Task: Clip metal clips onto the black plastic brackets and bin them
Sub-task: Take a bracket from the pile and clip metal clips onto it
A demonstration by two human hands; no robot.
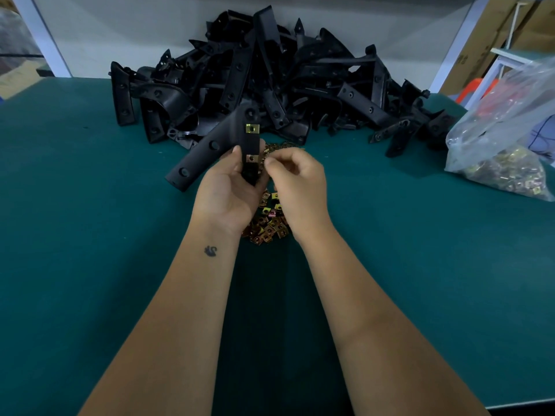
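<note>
- left hand (229,187) grips the bracket (251,145), long axis upright — two clips (252,128) on its right edge
- right hand (295,178), fingertips pinched at that edge beside the lower clip; nearer — loose clips (268,226) below

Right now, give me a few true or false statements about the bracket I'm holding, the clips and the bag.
1. The left hand grips the held bracket. True.
2. The bracket carries no clips. False: two clips sit on it.
3. The loose clips lie on the green table. True.
4. The plastic bag sits at the left. False: it is at the right.
5. The right hand lies flat on the table. False: its fingers are curled beside the bracket.
</note>
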